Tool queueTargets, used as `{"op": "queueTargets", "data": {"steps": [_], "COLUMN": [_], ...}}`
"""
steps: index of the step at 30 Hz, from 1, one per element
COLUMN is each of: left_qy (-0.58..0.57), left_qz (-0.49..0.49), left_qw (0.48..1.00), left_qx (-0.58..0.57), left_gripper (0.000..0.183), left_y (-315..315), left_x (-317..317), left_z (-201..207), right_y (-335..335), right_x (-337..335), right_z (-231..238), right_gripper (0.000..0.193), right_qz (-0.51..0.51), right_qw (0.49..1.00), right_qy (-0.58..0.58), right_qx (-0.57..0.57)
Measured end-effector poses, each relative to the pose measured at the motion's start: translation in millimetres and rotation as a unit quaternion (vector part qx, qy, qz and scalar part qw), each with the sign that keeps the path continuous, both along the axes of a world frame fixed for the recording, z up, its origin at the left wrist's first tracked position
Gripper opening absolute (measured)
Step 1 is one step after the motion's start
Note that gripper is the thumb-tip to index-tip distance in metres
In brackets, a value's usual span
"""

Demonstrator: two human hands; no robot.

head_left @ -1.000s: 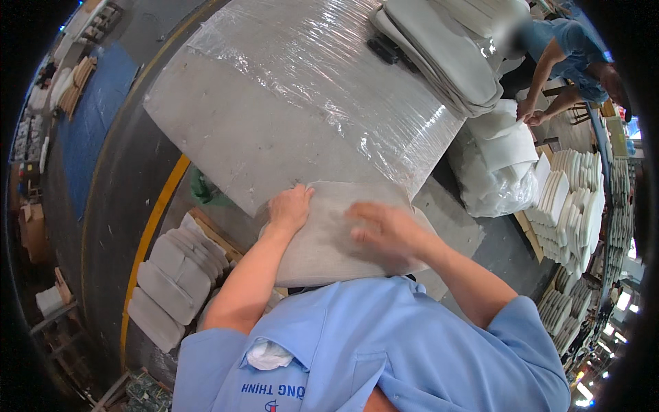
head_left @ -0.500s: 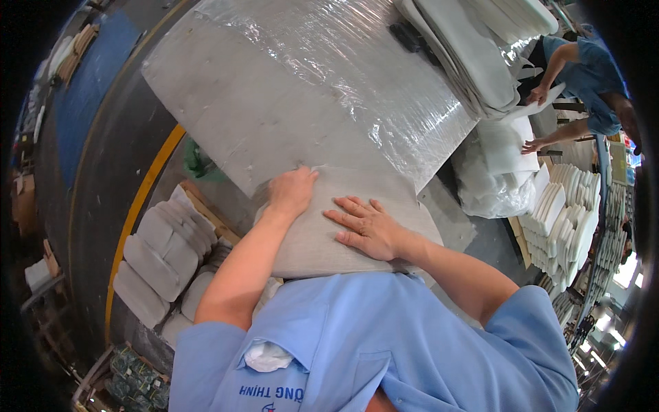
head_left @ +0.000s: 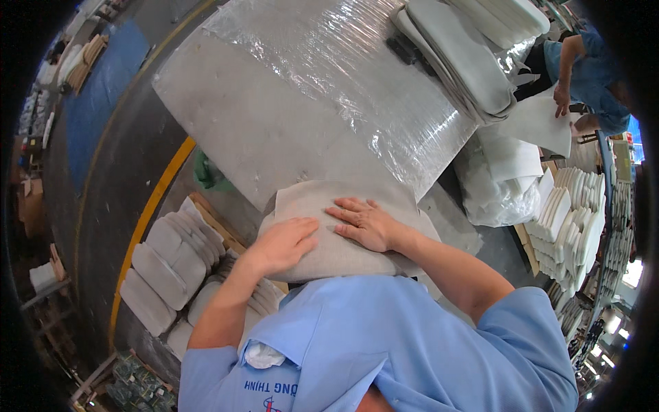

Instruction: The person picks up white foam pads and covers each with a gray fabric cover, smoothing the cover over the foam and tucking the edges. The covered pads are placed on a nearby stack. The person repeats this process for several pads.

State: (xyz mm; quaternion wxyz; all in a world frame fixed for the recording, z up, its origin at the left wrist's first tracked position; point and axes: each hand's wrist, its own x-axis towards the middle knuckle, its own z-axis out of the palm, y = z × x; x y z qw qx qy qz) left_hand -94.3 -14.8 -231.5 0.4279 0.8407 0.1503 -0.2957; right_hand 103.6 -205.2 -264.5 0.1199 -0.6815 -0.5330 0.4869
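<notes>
A light grey fabric-covered pad (head_left: 322, 196) lies between the table and the front of my body, its far edge over the near corner of the table. My left hand (head_left: 285, 244) rests on the pad's left part, fingers stretched out and fairly close together. On the right part, my right hand (head_left: 365, 224) lies flat with its fingers spread. Neither hand grips anything. Further layers of fabric show at the pad's side edges; what supports it underneath is hidden.
Beyond the pad stands a large table (head_left: 226, 110) partly covered in clear plastic film. Grey pads (head_left: 467, 55) are piled at its far right. Stacked cushions (head_left: 165, 257) sit low at left, more stacks (head_left: 570, 213) at right. A co-worker (head_left: 583, 75) handles a pale sheet (head_left: 539, 123).
My left hand has let go of the pad's far edge and come back to lie on its left part. My right hand stays nearly in place. The co-worker's sheet has swung outward.
</notes>
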Motion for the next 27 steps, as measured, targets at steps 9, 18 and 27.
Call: {"op": "queueTargets", "data": {"steps": [9,18,27], "left_qy": [0.002,0.018,0.076], "left_qz": [0.048,0.067,0.073], "left_qw": [0.998,0.997,0.994], "left_qx": [0.033,0.033,0.018], "left_gripper": [0.057,0.054,0.056], "left_y": [4.2,11.1,17.0], "left_x": [0.5,5.9,30.2], "left_z": [-42.1,-48.1,-42.6], "right_y": [5.8,-46.7,-52.4], "right_x": [8.5,45.6,67.5], "right_z": [-19.8,38.1,15.5], "right_gripper": [0.063,0.053,0.058], "right_qz": [-0.019,-0.111,-0.143], "right_qw": [1.0,0.99,0.988], "right_qy": [-0.013,0.082,0.049], "right_qx": [0.018,-0.032,-0.03]}}
